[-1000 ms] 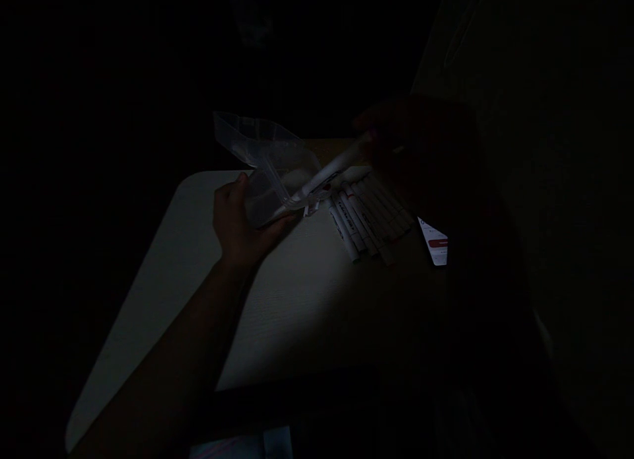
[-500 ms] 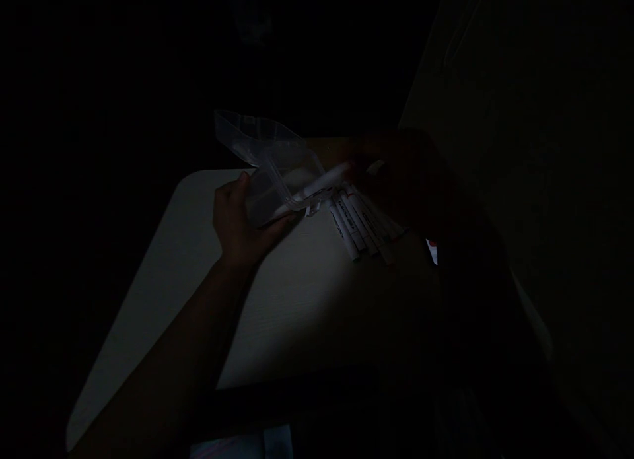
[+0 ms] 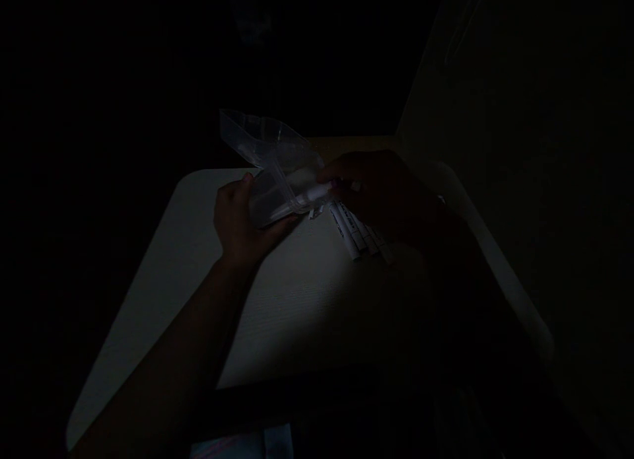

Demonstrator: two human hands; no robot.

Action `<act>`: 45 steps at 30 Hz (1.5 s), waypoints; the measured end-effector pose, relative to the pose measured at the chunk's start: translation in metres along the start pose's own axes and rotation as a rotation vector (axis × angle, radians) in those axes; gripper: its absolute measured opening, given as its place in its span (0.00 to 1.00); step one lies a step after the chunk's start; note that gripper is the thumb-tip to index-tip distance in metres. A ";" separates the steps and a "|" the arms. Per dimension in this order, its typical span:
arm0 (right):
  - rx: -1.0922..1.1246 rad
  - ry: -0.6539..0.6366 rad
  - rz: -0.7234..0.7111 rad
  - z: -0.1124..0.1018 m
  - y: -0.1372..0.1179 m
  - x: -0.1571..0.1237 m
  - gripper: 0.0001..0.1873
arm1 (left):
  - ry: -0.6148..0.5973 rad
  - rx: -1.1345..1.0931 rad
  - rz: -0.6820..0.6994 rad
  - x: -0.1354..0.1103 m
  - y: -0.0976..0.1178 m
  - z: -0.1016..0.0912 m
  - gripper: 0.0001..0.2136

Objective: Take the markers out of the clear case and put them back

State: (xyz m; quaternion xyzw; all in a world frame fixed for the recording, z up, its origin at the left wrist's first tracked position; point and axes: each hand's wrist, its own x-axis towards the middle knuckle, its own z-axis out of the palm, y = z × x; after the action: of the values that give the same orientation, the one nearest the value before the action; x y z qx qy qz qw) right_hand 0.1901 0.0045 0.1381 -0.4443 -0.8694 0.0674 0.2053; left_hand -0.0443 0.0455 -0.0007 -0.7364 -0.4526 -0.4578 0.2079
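My left hand [image 3: 238,218] is wrapped round the base of a clear plastic case [image 3: 270,191], holding it tilted with its mouth toward the right. The case's hinged lid [image 3: 265,135] stands up and back. A white marker [image 3: 314,193] lies partly inside the mouth, and the fingers of my right hand [image 3: 376,188] are closed on its outer end. Below my right hand, several white markers [image 3: 349,231] with dark lettering lie side by side on the table; the hand hides their upper ends.
The pale table [image 3: 287,294] has rounded corners. A wall or panel [image 3: 520,148] rises at the right. Below the near edge, a bluish printed item [image 3: 242,446] shows in part. The scene is very dark, and much of the surroundings cannot be made out.
My right hand has moved left toward the case, and the marker in it has slid deeper inside. The case has shifted very slightly right in my left hand.
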 end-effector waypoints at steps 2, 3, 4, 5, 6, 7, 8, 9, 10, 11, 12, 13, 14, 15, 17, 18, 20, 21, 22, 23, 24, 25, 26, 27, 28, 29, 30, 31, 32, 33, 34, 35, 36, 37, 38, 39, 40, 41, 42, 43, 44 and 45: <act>-0.014 -0.036 0.010 0.002 0.000 0.002 0.16 | 0.040 -0.009 0.054 0.000 0.000 0.001 0.51; -0.018 -0.052 0.009 0.003 0.001 0.003 0.16 | 0.047 -0.011 0.064 0.000 0.000 0.001 0.52; -0.021 -0.063 0.005 0.004 0.001 0.003 0.16 | 0.044 -0.008 0.062 0.000 0.000 0.001 0.52; -0.022 -0.066 -0.003 0.005 0.001 0.003 0.16 | 0.037 -0.002 0.053 0.000 0.000 0.001 0.52; -0.021 -0.062 -0.017 0.006 0.001 0.003 0.16 | 0.029 0.001 0.045 0.000 0.000 0.000 0.52; -0.021 -0.053 -0.035 0.008 0.002 0.003 0.16 | 0.019 0.001 0.037 0.000 0.000 0.000 0.51; -0.019 -0.038 -0.053 0.009 0.002 0.002 0.17 | 0.010 -0.002 0.029 0.000 0.000 -0.001 0.51; -0.016 -0.023 -0.067 0.011 0.002 0.002 0.17 | 0.007 -0.008 0.024 0.000 0.000 -0.001 0.51; -0.014 -0.014 -0.076 0.012 0.003 0.001 0.18 | 0.003 -0.015 0.018 0.000 -0.001 -0.001 0.50; -0.013 -0.014 -0.076 0.013 0.003 0.001 0.18 | -0.006 -0.022 0.008 0.000 -0.001 -0.001 0.50; -0.012 -0.025 -0.068 0.014 0.003 0.002 0.19 | -0.016 -0.028 -0.005 0.000 -0.001 0.000 0.50; -0.012 -0.043 -0.057 0.014 0.003 0.002 0.19 | -0.025 -0.035 -0.013 0.000 -0.002 0.000 0.50; -0.010 -0.062 -0.047 0.014 0.003 0.002 0.19 | -0.025 -0.042 -0.012 0.000 -0.002 0.001 0.50; -0.006 -0.076 -0.044 0.014 0.003 0.003 0.19 | -0.024 -0.044 -0.013 -0.001 -0.002 0.001 0.50; 0.011 -0.075 -0.054 0.015 0.004 0.004 0.19 | -0.010 -0.032 -0.009 -0.001 -0.002 0.002 0.50; 0.021 -0.066 -0.063 0.015 0.004 0.004 0.19 | -0.001 -0.023 -0.004 -0.001 -0.002 0.002 0.50; 0.035 -0.056 -0.074 0.017 0.005 0.004 0.20 | 0.005 -0.009 0.001 -0.001 -0.002 0.001 0.50; 0.035 -0.058 -0.072 0.018 0.005 0.004 0.20 | -0.001 -0.009 0.002 -0.001 -0.002 0.001 0.50; 0.030 -0.064 -0.070 0.020 0.005 0.005 0.20 | -0.011 -0.012 0.001 -0.001 -0.002 0.001 0.50; 0.022 -0.070 -0.066 0.021 0.005 0.005 0.20 | -0.026 -0.015 -0.007 0.000 -0.002 0.000 0.50; 0.012 -0.073 -0.064 0.022 0.005 0.005 0.20 | -0.038 -0.017 -0.023 0.000 -0.002 0.000 0.49; 0.004 -0.076 -0.066 0.022 0.005 0.006 0.20 | -0.044 -0.022 -0.039 0.000 -0.002 0.000 0.49; -0.002 -0.075 -0.069 0.023 0.005 0.006 0.19 | -0.044 -0.028 -0.056 0.000 -0.001 0.000 0.49; -0.004 -0.078 -0.068 0.022 0.004 0.007 0.19 | -0.041 -0.035 -0.069 0.001 -0.001 0.000 0.49; -0.004 -0.085 -0.061 0.022 0.004 0.007 0.19 | -0.035 -0.043 -0.079 0.001 -0.001 0.000 0.49; -0.003 -0.095 -0.047 0.021 0.003 0.007 0.19 | -0.029 -0.050 -0.082 0.001 0.000 0.000 0.49; -0.001 -0.108 -0.033 0.021 0.002 0.008 0.19 | -0.026 -0.053 -0.083 0.001 0.000 0.000 0.48; 0.000 -0.119 -0.018 0.020 0.002 0.008 0.19 | -0.026 -0.051 -0.082 0.001 0.000 0.000 0.48; 0.001 -0.127 -0.011 0.020 0.001 0.008 0.19 | -0.030 -0.046 -0.084 0.001 0.000 0.000 0.48; 0.004 -0.127 -0.012 0.020 0.001 0.009 0.20 | -0.034 -0.040 -0.084 0.001 0.000 0.000 0.48; 0.006 -0.121 -0.020 0.020 0.002 0.009 0.20 | -0.037 -0.037 -0.084 0.001 0.000 0.000 0.48; 0.006 -0.115 -0.031 0.020 0.002 0.009 0.20 | -0.043 -0.035 -0.080 0.000 0.000 0.000 0.49; 0.003 -0.108 -0.034 0.021 0.003 0.009 0.19 | -0.043 -0.038 -0.073 0.000 -0.001 0.000 0.49; -0.001 -0.106 -0.033 0.021 0.003 0.009 0.19 | -0.041 -0.042 -0.066 0.000 -0.001 0.000 0.49; -0.005 -0.108 -0.031 0.022 0.004 0.009 0.19 | -0.037 -0.048 -0.061 0.000 -0.001 0.000 0.49; -0.007 -0.112 -0.027 0.022 0.004 0.009 0.19 | -0.031 -0.053 -0.053 0.000 -0.001 0.000 0.49; -0.006 -0.119 -0.026 0.022 0.004 0.009 0.19 | -0.027 -0.053 -0.042 0.000 -0.001 0.000 0.49; -0.003 -0.122 -0.024 0.022 0.003 0.009 0.19 | -0.022 -0.047 -0.032 0.000 -0.001 0.000 0.49; -0.001 -0.121 -0.026 0.021 0.002 0.009 0.19 | -0.019 -0.038 -0.027 0.000 0.000 -0.001 0.50; -0.002 -0.116 -0.030 0.020 0.001 0.009 0.18 | -0.022 -0.027 -0.030 0.000 0.000 -0.001 0.50; -0.005 -0.112 -0.033 0.019 0.000 0.009 0.18 | -0.025 -0.018 -0.039 0.001 0.000 -0.001 0.50; -0.006 -0.104 -0.032 0.018 0.000 0.009 0.17 | -0.029 -0.015 -0.053 0.001 0.001 -0.001 0.50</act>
State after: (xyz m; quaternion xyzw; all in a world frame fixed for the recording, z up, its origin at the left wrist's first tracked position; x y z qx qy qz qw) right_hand 0.1778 0.0129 0.1248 -0.4268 -0.8862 0.0843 0.1594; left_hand -0.0439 0.0451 0.0003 -0.7324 -0.4713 -0.4558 0.1837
